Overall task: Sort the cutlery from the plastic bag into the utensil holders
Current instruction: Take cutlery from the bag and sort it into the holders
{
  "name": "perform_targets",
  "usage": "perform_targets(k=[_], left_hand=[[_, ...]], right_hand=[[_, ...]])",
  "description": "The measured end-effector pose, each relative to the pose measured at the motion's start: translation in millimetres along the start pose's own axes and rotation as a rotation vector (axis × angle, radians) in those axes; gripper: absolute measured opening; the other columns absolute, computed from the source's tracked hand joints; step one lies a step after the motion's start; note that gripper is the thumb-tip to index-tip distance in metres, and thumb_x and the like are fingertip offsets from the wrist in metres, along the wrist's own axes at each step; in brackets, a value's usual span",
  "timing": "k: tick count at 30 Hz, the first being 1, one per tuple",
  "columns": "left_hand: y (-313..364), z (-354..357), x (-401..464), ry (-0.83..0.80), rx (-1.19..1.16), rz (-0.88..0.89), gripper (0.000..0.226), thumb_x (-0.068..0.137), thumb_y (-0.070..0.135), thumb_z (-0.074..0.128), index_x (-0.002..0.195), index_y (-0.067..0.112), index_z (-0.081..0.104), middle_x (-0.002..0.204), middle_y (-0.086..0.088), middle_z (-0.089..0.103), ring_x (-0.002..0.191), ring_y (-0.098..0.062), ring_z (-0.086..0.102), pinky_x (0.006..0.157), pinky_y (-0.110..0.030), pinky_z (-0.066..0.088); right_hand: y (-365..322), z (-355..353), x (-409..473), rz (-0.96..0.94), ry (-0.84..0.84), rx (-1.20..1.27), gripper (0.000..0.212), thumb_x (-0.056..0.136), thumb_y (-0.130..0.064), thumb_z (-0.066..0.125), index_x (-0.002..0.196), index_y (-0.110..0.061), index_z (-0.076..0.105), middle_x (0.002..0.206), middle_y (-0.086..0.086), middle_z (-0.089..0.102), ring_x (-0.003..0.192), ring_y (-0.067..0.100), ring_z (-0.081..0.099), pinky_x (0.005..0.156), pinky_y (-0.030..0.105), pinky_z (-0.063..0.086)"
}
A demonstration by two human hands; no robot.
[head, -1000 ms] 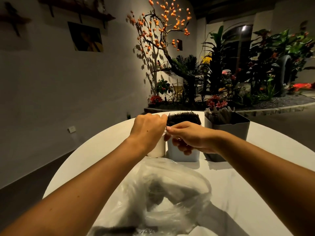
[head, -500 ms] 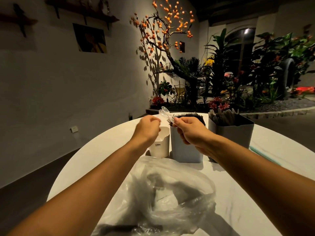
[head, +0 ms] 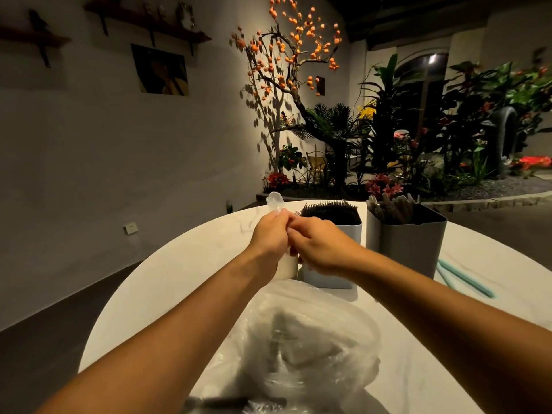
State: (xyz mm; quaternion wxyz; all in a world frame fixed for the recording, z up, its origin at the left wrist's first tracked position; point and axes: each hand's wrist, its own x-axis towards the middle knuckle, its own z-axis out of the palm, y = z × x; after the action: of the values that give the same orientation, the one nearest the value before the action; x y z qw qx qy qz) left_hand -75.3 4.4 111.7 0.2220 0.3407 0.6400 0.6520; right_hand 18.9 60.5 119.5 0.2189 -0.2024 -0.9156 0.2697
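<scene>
In the head view, take the light holder, the pale box packed with dark cutlery, as the fixed mark. Both hands meet just in front of its left top corner. The left hand has its fingers curled and pinches the handle of a clear plastic spoon, whose bowl stands up above the knuckles; holding it bowl-up most likely leaves the handle free to go down first. The right hand is curled too, its fingertips pressed against the left hand's at the spoon's handle, though whether it grips the spoon itself or a second piece I cannot tell. A small white cup stands touching the light holder's left side, half hidden under the left hand, and I judge it the likely home for the clear spoons. To the light holder's right, just beside it, is a grey holder with pale handles. The plastic bag lies crumpled nearer the person than the light holder, dark pieces showing blurred through it, so sorting is not finished.

All this rests on a round white table. Right of the grey holder lie teal straws. Beyond the light holder stand a tree with orange fruit and dense plants; a dim wall with a picture lies far left
</scene>
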Motion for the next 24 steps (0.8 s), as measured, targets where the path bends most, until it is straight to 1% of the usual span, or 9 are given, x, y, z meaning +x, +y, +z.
perform_targets(k=[2,6,8,10,12,13,16,19,24], left_hand=[[-2,-8,2,0.039,0.066,0.050,0.035,0.106,0.015,0.031,0.077,0.012,0.052,0.075,-0.003,0.059,0.071,-0.014,0.053,0.070,-0.031,0.049],[-9,-17,0,-0.047,0.231,0.109,0.031,0.110,0.029,0.027,0.100,0.013,0.051,0.079,-0.003,0.047,0.067,-0.012,0.041,0.060,-0.032,0.042],[-9,-16,-6,-0.074,0.338,0.159,0.034,0.109,0.033,0.028,0.131,0.017,0.049,0.097,-0.003,0.055,0.082,-0.014,0.054,0.076,-0.040,0.054],[-9,-15,-8,-0.070,0.390,0.170,0.040,0.109,0.033,0.029,0.144,0.017,0.041,0.122,-0.011,0.058,0.112,-0.027,0.059,0.100,-0.042,0.050],[-9,-15,-8,-0.072,0.364,0.154,0.036,0.109,0.032,0.028,0.133,0.014,0.049,0.119,-0.023,0.058,0.110,-0.037,0.059,0.098,-0.046,0.051],[-10,-17,-6,-0.089,0.317,0.137,0.033,0.110,0.031,0.027,0.119,0.014,0.053,0.103,-0.024,0.059,0.091,-0.034,0.061,0.086,-0.041,0.055],[-10,-24,-5,-0.147,0.212,0.068,0.033,0.110,0.029,0.028,0.084,0.016,0.044,0.069,-0.002,0.042,0.059,-0.013,0.037,0.055,-0.024,0.038],[-12,-27,-5,-0.177,0.171,0.061,0.038,0.109,0.026,0.030,0.073,0.015,0.037,0.057,0.005,0.038,0.053,-0.011,0.032,0.048,-0.023,0.032],[-11,-31,-2,-0.212,0.155,0.050,0.040,0.109,0.025,0.029,0.071,0.015,0.037,0.051,0.007,0.039,0.049,-0.009,0.032,0.046,-0.022,0.031]], right_hand=[[-3,-11,3,0.051,0.038,-0.194,0.030,0.101,-0.034,0.042,0.090,-0.018,0.066,0.087,0.003,0.067,0.081,0.021,0.062,0.071,0.034,0.052],[-15,-25,12,0.015,0.168,0.058,0.040,0.096,-0.041,0.056,0.126,-0.016,0.053,0.112,0.001,0.062,0.097,0.019,0.063,0.084,0.039,0.056],[-22,-23,15,-0.003,0.158,0.109,0.051,0.090,-0.045,0.063,0.129,-0.016,0.050,0.113,0.000,0.060,0.098,0.018,0.063,0.083,0.036,0.057],[-23,-17,18,-0.007,0.214,0.087,0.046,0.086,-0.043,0.068,0.121,-0.015,0.056,0.107,0.000,0.064,0.093,0.016,0.064,0.080,0.033,0.059],[-20,-14,22,-0.019,0.269,0.094,0.034,0.088,-0.033,0.071,0.115,-0.015,0.062,0.100,0.000,0.068,0.087,0.013,0.066,0.079,0.033,0.060],[-19,-14,23,-0.021,0.274,0.103,0.029,0.088,-0.027,0.071,0.114,-0.016,0.064,0.099,-0.001,0.070,0.085,0.011,0.067,0.078,0.031,0.060],[-15,-15,26,-0.017,0.239,0.097,0.017,0.091,-0.019,0.068,0.108,-0.021,0.064,0.097,-0.004,0.069,0.085,0.008,0.065,0.065,0.013,0.049],[-13,-17,30,-0.015,0.251,0.086,0.011,0.091,-0.019,0.067,0.101,-0.023,0.062,0.097,-0.004,0.066,0.089,0.010,0.064,0.064,0.013,0.045],[-12,-22,36,-0.055,0.226,0.181,0.037,0.089,-0.018,0.069,0.123,-0.022,0.054,0.106,-0.003,0.062,0.091,0.012,0.064,0.074,0.028,0.059]])
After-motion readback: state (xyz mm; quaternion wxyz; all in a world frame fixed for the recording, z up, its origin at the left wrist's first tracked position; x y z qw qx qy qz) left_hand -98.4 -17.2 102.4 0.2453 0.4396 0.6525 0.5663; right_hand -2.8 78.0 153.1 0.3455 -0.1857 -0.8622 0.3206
